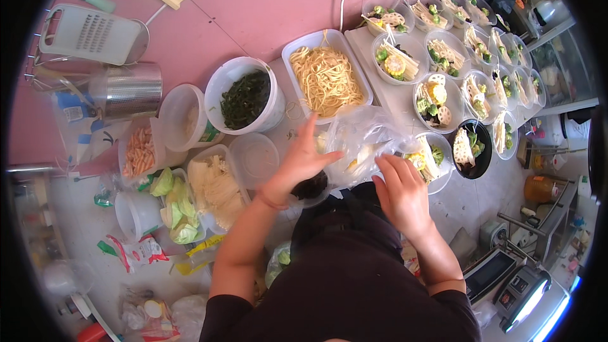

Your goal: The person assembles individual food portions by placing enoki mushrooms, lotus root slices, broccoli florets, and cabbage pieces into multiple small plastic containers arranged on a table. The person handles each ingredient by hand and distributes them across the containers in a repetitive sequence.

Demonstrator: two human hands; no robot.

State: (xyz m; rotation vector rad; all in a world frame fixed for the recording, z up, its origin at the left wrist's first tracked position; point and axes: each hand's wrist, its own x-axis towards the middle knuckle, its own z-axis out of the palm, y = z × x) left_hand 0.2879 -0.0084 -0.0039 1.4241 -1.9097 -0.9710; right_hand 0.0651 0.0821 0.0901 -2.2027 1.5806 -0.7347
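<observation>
Left hand (297, 163): fingers spread open, resting on the crumpled clear plastic bag (358, 142).
Right hand (400, 193): loosely curled on the bag's near edge.
Bag: lies on the white counter (392, 98), between both hands, long axis left to right.
Beyond: one rectangular white tub of pale noodles (326, 79); one round tub of dark greens (246, 98).

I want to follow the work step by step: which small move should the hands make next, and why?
Probably lift one piece out of the clear plastic bag into the bowl beside it. The left hand rests on the bag's edge, and the right hand is at its mouth, next to that partly filled bowl.
</observation>
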